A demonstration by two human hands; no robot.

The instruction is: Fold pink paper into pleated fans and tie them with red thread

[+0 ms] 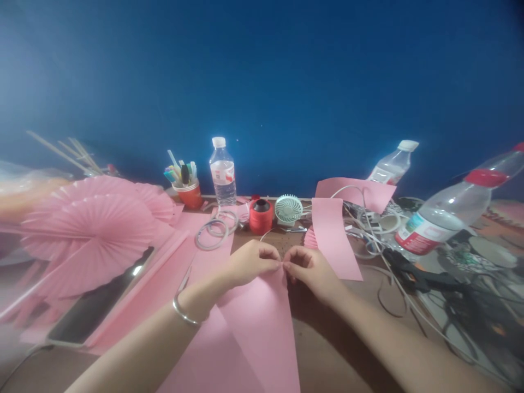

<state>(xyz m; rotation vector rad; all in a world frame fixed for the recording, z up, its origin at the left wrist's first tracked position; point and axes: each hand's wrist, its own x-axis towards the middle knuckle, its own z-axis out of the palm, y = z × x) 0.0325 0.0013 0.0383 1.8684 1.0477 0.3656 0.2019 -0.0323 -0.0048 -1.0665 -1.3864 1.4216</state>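
Note:
My left hand (256, 261) and my right hand (301, 265) meet at the middle of the desk, fingertips pinched close together at the top corner of a pink paper sheet (262, 316). The sheet hangs down toward me, over more pink paper. Both hands have thumb and forefinger pressed together on the paper's edge. A silver bangle sits on my left wrist. Just beyond the hands stand a red thread spool (261, 217) and a small mint-green fan (289, 209). A pink paper strip (335, 240) lies right of my right hand.
Folded pink paper fans (98, 234) and a dark phone (102, 300) lie at left. Behind are a red pen cup (189, 195), a water bottle (223, 174) and tape rings (212, 234). Cables and a large bottle (442, 215) crowd the right.

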